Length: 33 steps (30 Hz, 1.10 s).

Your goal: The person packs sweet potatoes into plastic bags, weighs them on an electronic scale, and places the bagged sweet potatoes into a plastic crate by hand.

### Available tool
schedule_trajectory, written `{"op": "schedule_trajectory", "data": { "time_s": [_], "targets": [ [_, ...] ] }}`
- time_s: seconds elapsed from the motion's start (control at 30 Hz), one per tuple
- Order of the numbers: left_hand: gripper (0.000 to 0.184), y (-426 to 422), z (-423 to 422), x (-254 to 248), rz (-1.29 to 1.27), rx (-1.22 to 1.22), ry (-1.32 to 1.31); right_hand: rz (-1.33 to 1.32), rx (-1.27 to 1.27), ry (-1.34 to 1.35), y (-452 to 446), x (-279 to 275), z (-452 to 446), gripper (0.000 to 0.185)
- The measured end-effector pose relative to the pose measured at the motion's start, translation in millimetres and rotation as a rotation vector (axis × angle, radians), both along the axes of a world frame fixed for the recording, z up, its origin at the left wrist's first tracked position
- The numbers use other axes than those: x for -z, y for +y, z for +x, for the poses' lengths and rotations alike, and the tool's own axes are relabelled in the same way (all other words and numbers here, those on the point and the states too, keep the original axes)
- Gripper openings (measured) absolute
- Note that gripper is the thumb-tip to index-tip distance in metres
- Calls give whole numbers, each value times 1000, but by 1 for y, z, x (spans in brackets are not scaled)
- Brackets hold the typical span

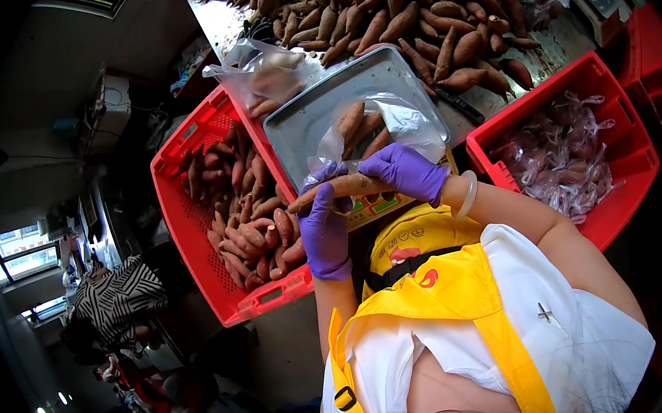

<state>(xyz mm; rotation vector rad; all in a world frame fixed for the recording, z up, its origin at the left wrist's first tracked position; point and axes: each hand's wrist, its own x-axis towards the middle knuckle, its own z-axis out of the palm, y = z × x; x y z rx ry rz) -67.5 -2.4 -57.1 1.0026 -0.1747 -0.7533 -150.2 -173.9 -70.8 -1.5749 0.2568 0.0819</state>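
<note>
Both my hands wear purple gloves. My left hand [324, 234] is closed around one end of a long brown sweet potato [355, 185], thumb on top. My right hand [410, 173] closes over its other end; whether those fingers also pinch the bag is hidden. Just beyond my hands, a clear plastic bag [414, 131] with several sweet potatoes in it lies open-mouthed on the grey metal tray [295, 127] of a scale. Part of the scale's yellow panel [382, 210] shows under my hands.
A heap of sweet potatoes [396, 22] covers the table behind the tray. At left stands a red crate [246, 306] of loose sweet potatoes; another bag [268, 69] sits near its far corner. A red crate [621, 210] at right holds bagged ones. Another person [119, 298] is at far left.
</note>
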Motion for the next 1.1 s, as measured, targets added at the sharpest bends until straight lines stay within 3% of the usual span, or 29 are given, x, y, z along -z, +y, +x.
{"op": "schedule_trajectory", "data": {
  "time_s": [0.07, 0.13, 0.17, 0.27, 0.33, 0.43, 0.6, 0.97, 1.1],
  "targets": [
    [37, -1, 1, -1, 5, -3, 14, -27, -41, -20, -1, 5, 0, 23],
    [38, -1, 2, -1, 8, -5, 28, -480, -26, -248, 0, 26, 0, 18],
    [38, 0, 2, -1, 5, -5, 46, -481, -26, -248, -2, 25, 0, 18],
    [38, 2, 4, 1, -1, -13, 95, -297, -27, -247, -3, 16, -3, 24],
    [38, 2, 5, 3, -8, -20, 126, 309, -9, 40, 1, 0, -5, 32],
    [37, 1, 4, 2, 3, -33, 111, 197, 28, 90, 4, -16, -8, 39],
    [30, -3, 0, -5, 63, -29, -17, 303, 70, 14, 12, 12, -7, 35],
    [24, 1, -6, -1, 22, 6, 63, 244, 93, 87, 14, 13, -10, 32],
    [27, 1, -8, 0, 14, 21, 107, 112, 14, 42, 11, 15, -11, 32]
  ]
}}
